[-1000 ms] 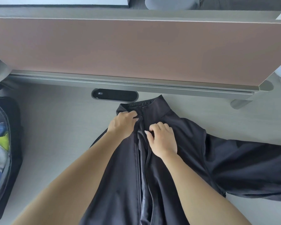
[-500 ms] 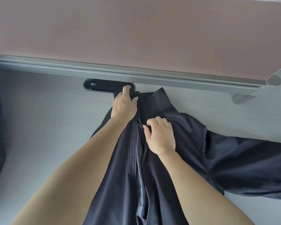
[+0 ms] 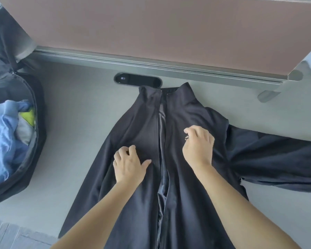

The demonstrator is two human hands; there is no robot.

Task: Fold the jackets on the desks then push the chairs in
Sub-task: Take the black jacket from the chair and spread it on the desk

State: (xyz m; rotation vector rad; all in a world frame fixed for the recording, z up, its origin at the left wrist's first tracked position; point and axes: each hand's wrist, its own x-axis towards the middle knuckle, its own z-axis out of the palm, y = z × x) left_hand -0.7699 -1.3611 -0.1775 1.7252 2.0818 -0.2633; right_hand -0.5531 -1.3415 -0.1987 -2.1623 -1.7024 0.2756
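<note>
Where it lies front up on the middle of the counter (image 3: 75,123), the black jacket (image 3: 145,126) has its collar (image 3: 166,90) at the far edge, just beside an oval cable port (image 3: 137,81), and its body runs toward the near edge and out of view. The zip (image 3: 162,123) is undone, shiny lining showing between the front panels. One sleeve (image 3: 276,159) stretches flat toward the right edge; the other is not visible. The left hand (image 3: 128,166) rests on the left front panel, fingers loosely bent, thumb spread, holding nothing. The right hand (image 3: 198,148) sits on the right chest panel with fingers curled onto the cloth; whether it pinches a fold cannot be told. Judged by drape and sheen, the cloth is thin, light, limp and rather slippery: it should slide easily over the smooth top and keep no crease unless pressed flat. Good holds are likely the firmer parts (collar, shoulder seams (image 3: 227,126), hem), taken with both hands so that a panel turns as one sheet. An open dark bag (image 3: 40,112) holding blue clothes (image 3: 4,137) stands at the left edge, well apart from the jacket. A brown partition (image 3: 169,33) rises along the far edge.
</note>
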